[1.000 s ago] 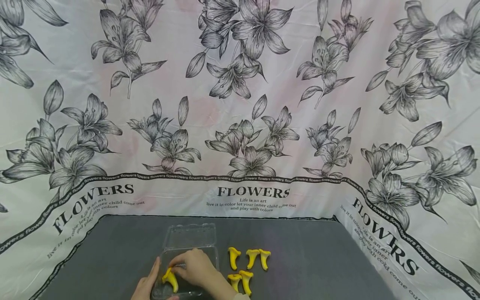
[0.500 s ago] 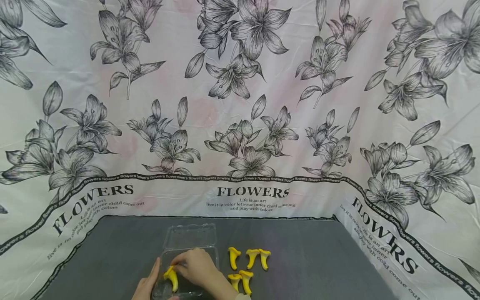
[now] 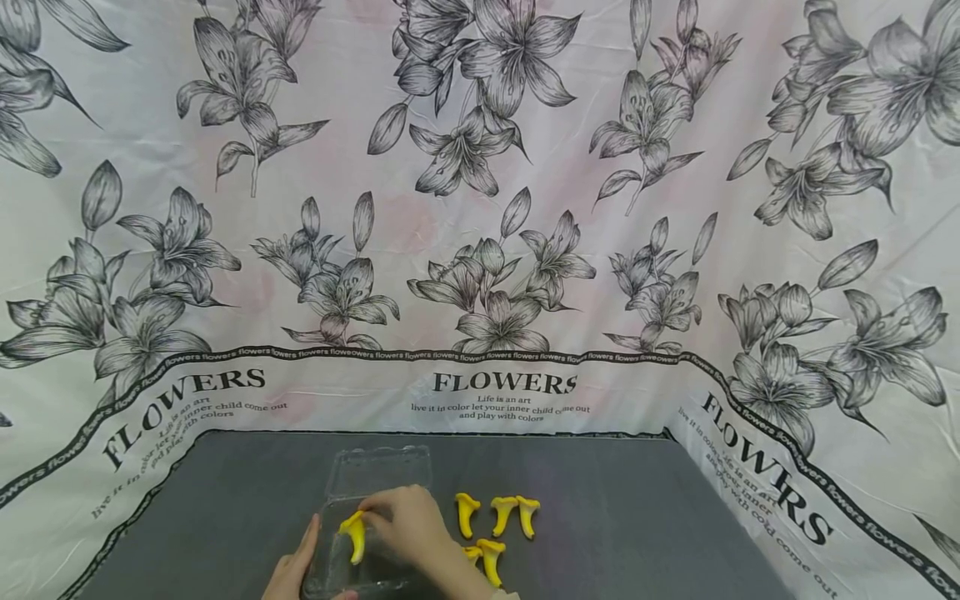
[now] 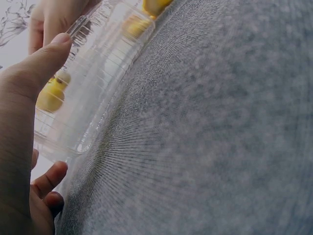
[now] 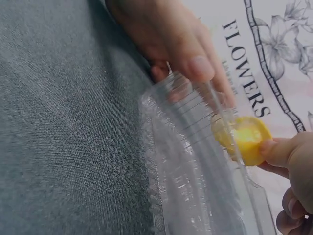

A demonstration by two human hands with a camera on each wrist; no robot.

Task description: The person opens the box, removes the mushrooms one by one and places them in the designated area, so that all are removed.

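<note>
A clear plastic clamshell box (image 3: 330, 575) sits on the table with its lid (image 3: 379, 472) raised at the far side. My left hand (image 3: 292, 565) holds the box at its left side; in the right wrist view its thumb lies over the rim and fingers show behind the wall. With thumb and fingertips, my right hand (image 3: 411, 518) pinches a yellow chanterelle mushroom (image 3: 355, 540) by its cap, stem hanging down, over the box opening. In the right wrist view the mushroom (image 5: 250, 142) appears partly through the clear wall.
Several more yellow mushrooms (image 3: 502, 515) lie on the grey table (image 3: 622, 517) right of the box, in two loose rows. My right forearm partly covers one in the nearer row. A white flower-printed curtain (image 3: 495, 250) borders the table's back and sides.
My right hand has moved slightly up and to the right with the mushroom, whose stem now hangs more upright. My left hand stays at the box.
</note>
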